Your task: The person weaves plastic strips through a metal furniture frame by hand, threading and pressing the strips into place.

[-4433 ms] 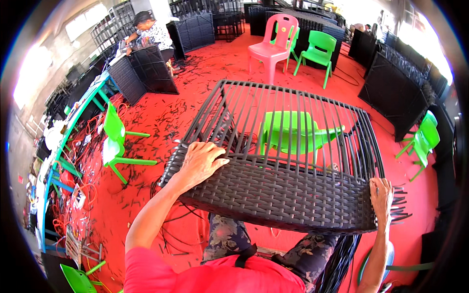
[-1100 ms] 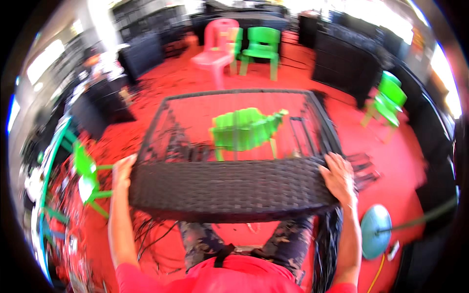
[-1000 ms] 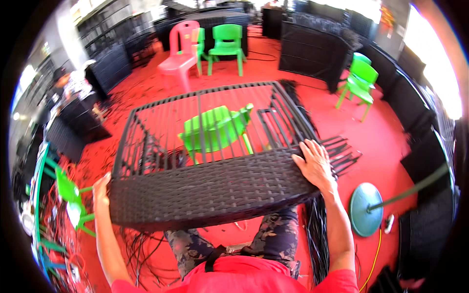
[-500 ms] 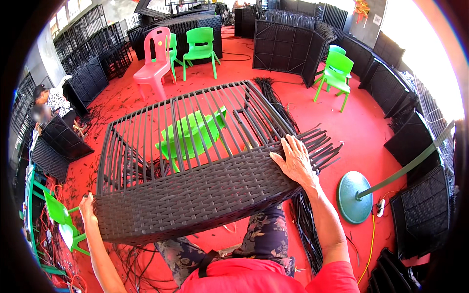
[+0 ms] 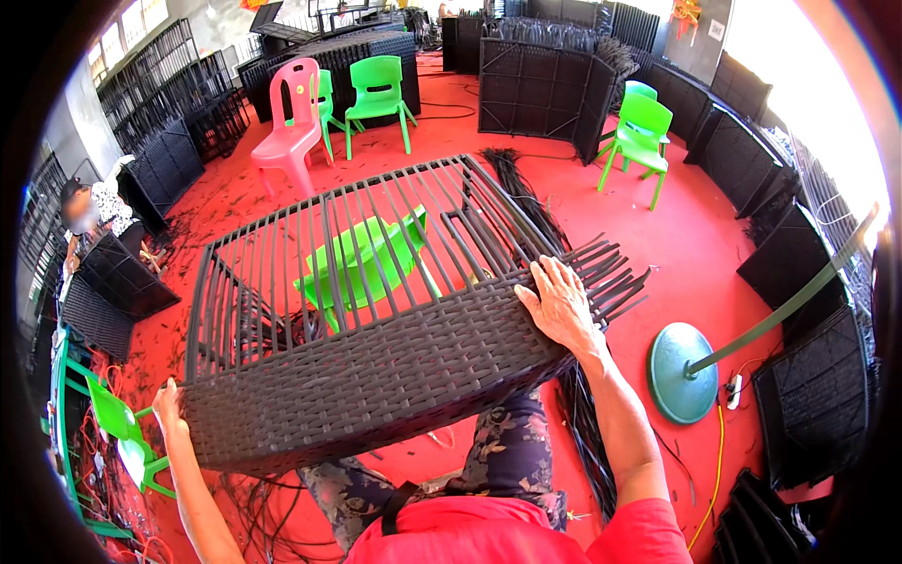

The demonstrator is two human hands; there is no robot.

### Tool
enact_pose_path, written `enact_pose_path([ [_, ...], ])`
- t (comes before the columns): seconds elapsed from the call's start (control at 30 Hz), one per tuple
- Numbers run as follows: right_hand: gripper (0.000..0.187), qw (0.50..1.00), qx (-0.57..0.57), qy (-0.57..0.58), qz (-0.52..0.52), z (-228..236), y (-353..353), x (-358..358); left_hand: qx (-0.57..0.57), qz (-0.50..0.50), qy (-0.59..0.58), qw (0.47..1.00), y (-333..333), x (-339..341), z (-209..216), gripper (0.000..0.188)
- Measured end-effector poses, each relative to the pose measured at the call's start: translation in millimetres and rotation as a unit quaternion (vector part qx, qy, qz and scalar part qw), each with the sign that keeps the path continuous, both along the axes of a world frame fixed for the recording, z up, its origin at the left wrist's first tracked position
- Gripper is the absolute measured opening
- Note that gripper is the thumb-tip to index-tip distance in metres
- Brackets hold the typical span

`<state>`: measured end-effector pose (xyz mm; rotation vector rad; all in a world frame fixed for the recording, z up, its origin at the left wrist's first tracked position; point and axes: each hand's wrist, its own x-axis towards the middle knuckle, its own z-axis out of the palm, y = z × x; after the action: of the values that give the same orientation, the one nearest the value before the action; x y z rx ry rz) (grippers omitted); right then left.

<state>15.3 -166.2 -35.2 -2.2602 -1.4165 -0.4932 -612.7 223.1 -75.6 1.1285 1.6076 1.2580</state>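
A dark brown woven rattan panel lies tilted across my lap, its near part a tight weave and its far part a row of bare parallel strands on a frame. My left hand has its fingers curled round the near left corner, partly hidden by the edge. At the other end, my right hand rests flat on the weave, fingers stretched forward and thumb apart. Beside it, loose strand ends stick out past the panel's right edge. Through the bare strands shows a green plastic chair.
A pink chair and green chairs stand beyond the panel. To the right is a round green stand base with a slanting pole. Dark woven panels line the edges. A person works at far left. Long strands lie on the floor.
My head view has shifted slightly, so the background sits a little left. Both hands keep their places on the woven panel. The person at far left has moved their head.
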Motion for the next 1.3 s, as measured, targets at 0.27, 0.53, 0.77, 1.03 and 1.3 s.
enact_pose_path([
  [0.27, 0.039, 0.998, 0.007, -0.04, 0.047, 7.9, 6.9, -5.9, 0.094, 0.034, 0.202, 0.974, 0.2, -2.8, 6.6, 0.04],
  [0.53, 0.031, 0.995, 0.035, 0.004, 0.09, -0.4, 19.1, -17.3, 0.373, -0.111, 0.328, 0.861, -112.4, 134.1, 84.2, 0.016],
  [0.77, 0.032, 0.995, 0.036, 0.016, 0.089, 22.5, 12.3, -36.4, 0.392, -0.545, 0.295, 0.68, -222.0, 342.6, 104.7, 0.043],
  [1.03, 0.016, 0.929, 0.237, 0.278, 0.056, -62.2, -120.6, -102.3, 0.432, -0.561, 0.367, 0.604, -244.2, 435.5, 61.9, 0.059],
  [1.3, 0.03, 0.704, 0.14, 0.591, -0.369, -385.9, -219.9, -149.0, 0.342, -0.595, 0.416, 0.596, -253.1, 435.5, 74.3, 0.058],
])
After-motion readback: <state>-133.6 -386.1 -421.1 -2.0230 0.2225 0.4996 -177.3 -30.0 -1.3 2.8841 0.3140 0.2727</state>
